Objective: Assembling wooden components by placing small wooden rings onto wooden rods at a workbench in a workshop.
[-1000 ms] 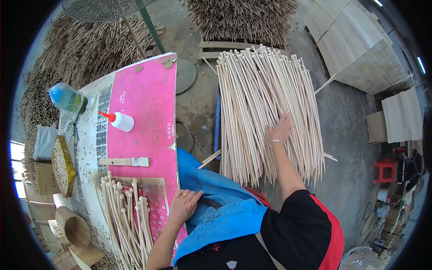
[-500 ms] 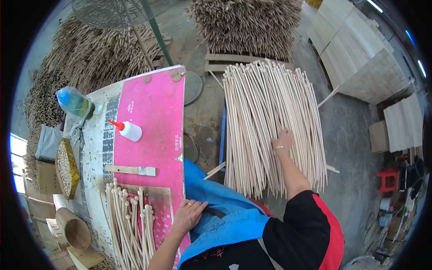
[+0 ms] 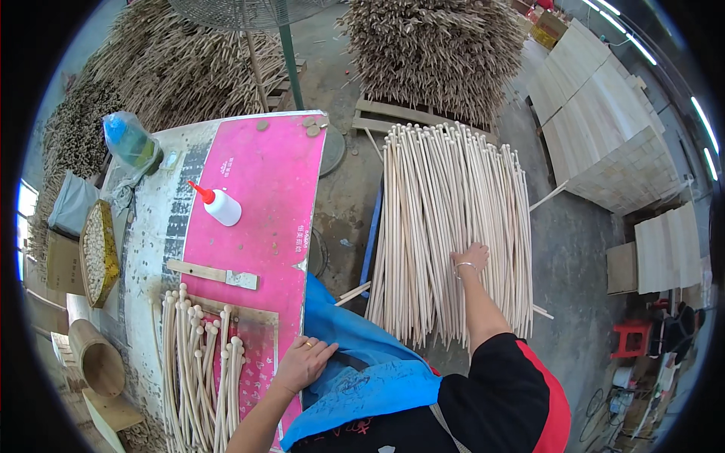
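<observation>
My right hand [image 3: 471,260] lies on a wide stack of pale wooden sticks [image 3: 423,226], each with a small ball at its far end. Its thumb is spread from the fingers, and no stick is lifted; the fingertips are partly hard to make out. My left hand [image 3: 305,364] rests at the pink-topped table's [image 3: 257,174] right edge, over my blue apron [image 3: 370,392], fingers stretched out and holding nothing. Left of it, a smaller group of ball-ended sticks [image 3: 198,362] lies on the table.
On the table are a white glue bottle with a red nozzle [image 3: 223,208], a flat wood-handled scraper [image 3: 214,273] and a yellow tray of small balls [image 3: 98,253]. Big stick piles [image 3: 434,60] stand behind, stacked boards [image 3: 604,113] and a red stool [image 3: 631,340] at right.
The view has shifted slightly. My right hand stays on the stick stack, a little lower along it, and my left hand stays by the table edge. Nothing has been picked up.
</observation>
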A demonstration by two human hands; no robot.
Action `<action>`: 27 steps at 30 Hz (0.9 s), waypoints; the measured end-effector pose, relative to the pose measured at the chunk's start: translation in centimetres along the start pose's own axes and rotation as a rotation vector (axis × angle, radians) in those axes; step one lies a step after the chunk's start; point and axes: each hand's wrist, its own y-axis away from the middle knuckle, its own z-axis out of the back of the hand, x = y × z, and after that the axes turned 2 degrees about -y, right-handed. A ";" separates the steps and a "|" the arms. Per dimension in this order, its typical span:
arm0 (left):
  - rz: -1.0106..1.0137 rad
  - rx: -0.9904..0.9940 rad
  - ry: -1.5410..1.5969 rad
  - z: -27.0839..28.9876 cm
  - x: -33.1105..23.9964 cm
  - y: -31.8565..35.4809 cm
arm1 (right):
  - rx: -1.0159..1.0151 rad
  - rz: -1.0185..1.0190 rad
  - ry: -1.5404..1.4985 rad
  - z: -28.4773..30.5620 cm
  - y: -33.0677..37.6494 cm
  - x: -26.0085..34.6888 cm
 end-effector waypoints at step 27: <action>-0.067 -0.224 -0.013 -3.8 1.2 1.6 | -0.034 0.315 -0.205 -5.3 -4.0 -1.7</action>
